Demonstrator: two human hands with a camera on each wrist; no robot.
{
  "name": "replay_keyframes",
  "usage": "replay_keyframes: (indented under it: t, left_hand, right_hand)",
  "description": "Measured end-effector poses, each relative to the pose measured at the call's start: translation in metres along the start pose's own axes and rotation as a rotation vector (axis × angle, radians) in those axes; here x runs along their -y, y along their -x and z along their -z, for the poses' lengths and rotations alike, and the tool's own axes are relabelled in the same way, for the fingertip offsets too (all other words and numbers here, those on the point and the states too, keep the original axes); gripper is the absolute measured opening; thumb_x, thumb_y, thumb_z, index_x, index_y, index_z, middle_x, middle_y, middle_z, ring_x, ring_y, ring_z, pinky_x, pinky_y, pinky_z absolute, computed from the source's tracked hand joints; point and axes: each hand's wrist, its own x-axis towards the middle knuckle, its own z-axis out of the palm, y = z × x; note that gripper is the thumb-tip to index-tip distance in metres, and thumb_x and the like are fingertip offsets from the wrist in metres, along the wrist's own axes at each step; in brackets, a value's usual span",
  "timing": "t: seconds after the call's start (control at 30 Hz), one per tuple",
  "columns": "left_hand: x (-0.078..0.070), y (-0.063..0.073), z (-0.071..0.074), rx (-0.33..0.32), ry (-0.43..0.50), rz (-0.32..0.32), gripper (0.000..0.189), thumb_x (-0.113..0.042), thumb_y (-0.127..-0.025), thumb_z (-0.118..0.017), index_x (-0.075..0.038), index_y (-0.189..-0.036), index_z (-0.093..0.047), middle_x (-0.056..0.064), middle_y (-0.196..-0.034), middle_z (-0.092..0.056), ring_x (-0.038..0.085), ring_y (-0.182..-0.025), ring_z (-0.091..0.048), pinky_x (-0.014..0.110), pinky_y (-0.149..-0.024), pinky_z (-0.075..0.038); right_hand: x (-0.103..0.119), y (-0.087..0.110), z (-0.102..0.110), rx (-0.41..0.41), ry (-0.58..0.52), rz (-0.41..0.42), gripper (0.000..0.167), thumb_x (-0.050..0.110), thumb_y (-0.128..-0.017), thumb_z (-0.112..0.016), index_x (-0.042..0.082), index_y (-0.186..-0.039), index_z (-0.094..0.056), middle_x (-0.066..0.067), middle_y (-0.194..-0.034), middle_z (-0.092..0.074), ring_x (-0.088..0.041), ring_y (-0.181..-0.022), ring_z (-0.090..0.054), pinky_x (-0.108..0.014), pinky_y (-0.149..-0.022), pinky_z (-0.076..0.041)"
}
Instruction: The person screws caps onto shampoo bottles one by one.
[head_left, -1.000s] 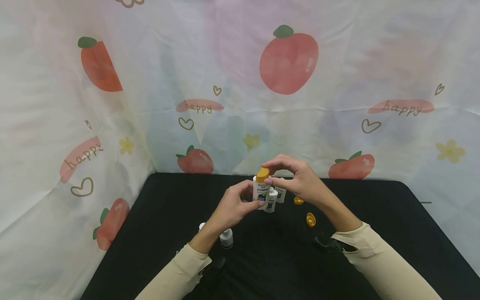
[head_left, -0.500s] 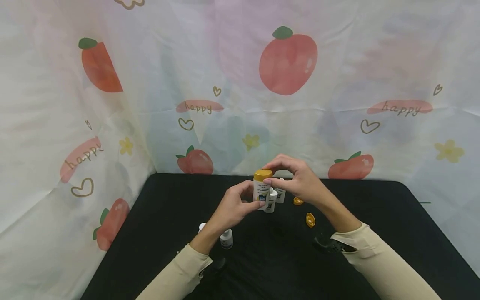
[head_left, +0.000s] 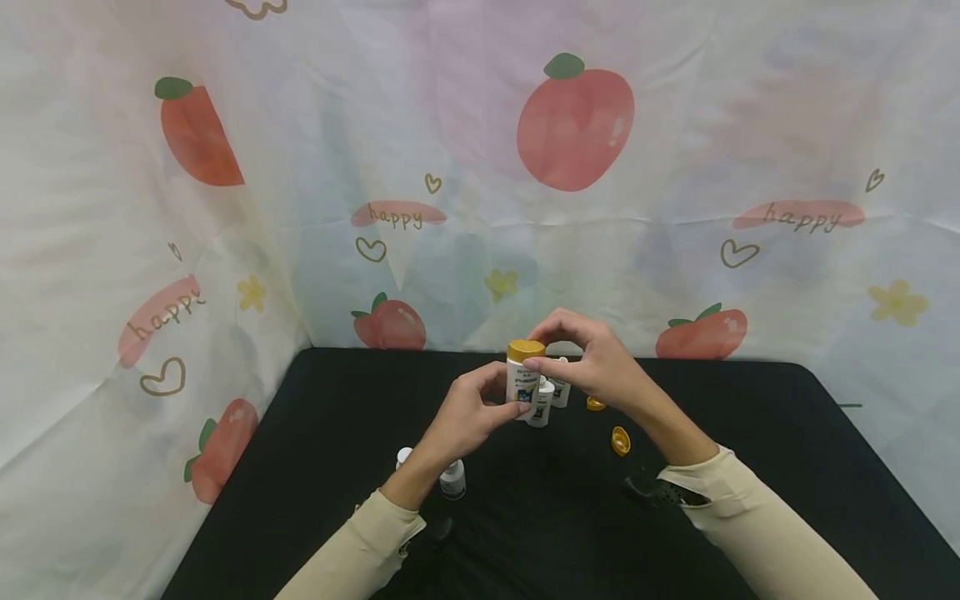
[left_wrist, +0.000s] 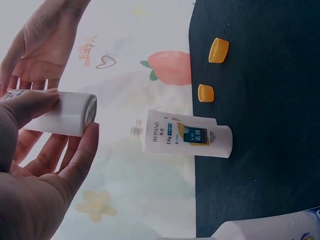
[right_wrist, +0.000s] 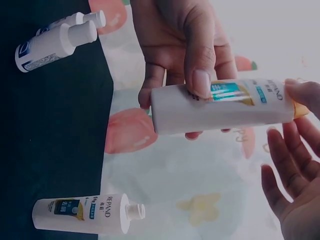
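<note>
Bottle labelling and hand position. The held bottle (head_left: 522, 387), white and printed "REPAND" above Chinese characters and a teal panel, is raised over the black table (head_left: 525, 533), nearly upright in the head view. The left hand (head_left: 468, 408) grasps its body, thumb across the front near the label and fingers behind. The right hand (head_left: 596, 362) reaches in from above with bent wrist; its thumb and forefinger pinch the orange-yellow cap (head_left: 527, 350) at the bottle's top, while its remaining fingers, in the right wrist view, spread clear.

Just behind the held bottle stand two uncapped bottles; the nearer bottle (head_left: 541, 405) also reads "REPAND" — its teal panel matching — and the farther bottle (head_left: 561, 389) is partly hidden. To their right lie two loose caps, a nearer cap (head_left: 620, 441) and a farther cap (head_left: 596, 403). Two white-capped bottles (right_wrist: 55, 47) stand near the left forearm, their lettering too small to read. The backdrop (head_left: 465, 108) repeats the word "happy".
</note>
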Motion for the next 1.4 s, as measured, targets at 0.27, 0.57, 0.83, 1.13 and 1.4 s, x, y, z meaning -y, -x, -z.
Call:
replay_keyframes:
  t: [0.27,0.57,0.83,1.13,1.4]
  left_hand:
    - [-0.001,0.001,0.001,0.008,0.030,0.017,0.036,-0.018,-0.092,-0.078,-0.016,-0.125,-0.065,-0.003,-0.107,-0.072,0.011,-0.098,-0.067,0.038,-0.090,-0.055]
    - [-0.003,0.000,0.001,0.070,0.032,0.025,0.039,-0.021,-0.093,-0.076,-0.017,-0.130,-0.066,-0.005,-0.115,-0.072,0.011,-0.106,-0.067,0.041,-0.094,-0.053]
    - [-0.003,0.001,0.001,0.122,0.020,0.032,0.037,-0.020,-0.093,-0.076,-0.014,-0.129,-0.068,0.000,-0.120,-0.072,0.014,-0.106,-0.068,0.038,-0.094,-0.055]
    - [-0.004,0.001,0.002,0.125,0.007,0.038,0.033,-0.018,-0.091,-0.078,-0.015,-0.123,-0.072,-0.004,-0.115,-0.073,0.009,-0.103,-0.069,0.035,-0.091,-0.056]
    - [-0.005,0.001,0.001,0.118,-0.013,0.013,0.034,-0.016,-0.091,-0.078,-0.015,-0.123,-0.071,-0.004,-0.116,-0.073,0.010,-0.105,-0.069,0.038,-0.095,-0.055]
  right_hand:
    - [-0.006,0.002,0.009,0.068,-0.187,-0.090,0.027,0.006,-0.100,-0.064,0.006,-0.127,-0.064,-0.006,-0.120,-0.065,-0.021,-0.112,-0.066,-0.029,-0.094,-0.054]
    - [-0.018,0.001,0.012,0.065,-0.293,-0.093,0.024,0.007,-0.099,-0.065,-0.001,-0.121,-0.064,-0.002,-0.117,-0.067,-0.018,-0.108,-0.068,-0.031,-0.090,-0.056]
    - [-0.031,0.000,0.009,0.231,-0.434,-0.033,0.042,0.015,-0.102,-0.063,-0.003,-0.139,-0.056,-0.008,-0.135,-0.066,-0.024,-0.128,-0.061,-0.035,-0.103,-0.050]
    - [-0.030,0.000,0.008,0.332,-0.458,-0.012,0.046,0.020,-0.104,-0.059,0.000,-0.145,-0.052,-0.011,-0.139,-0.063,-0.028,-0.131,-0.058,-0.038,-0.105,-0.049]
    - [-0.030,-0.001,0.008,0.318,-0.432,0.028,0.046,0.021,-0.103,-0.060,-0.001,-0.142,-0.053,-0.010,-0.138,-0.062,-0.026,-0.130,-0.058,-0.038,-0.106,-0.048]
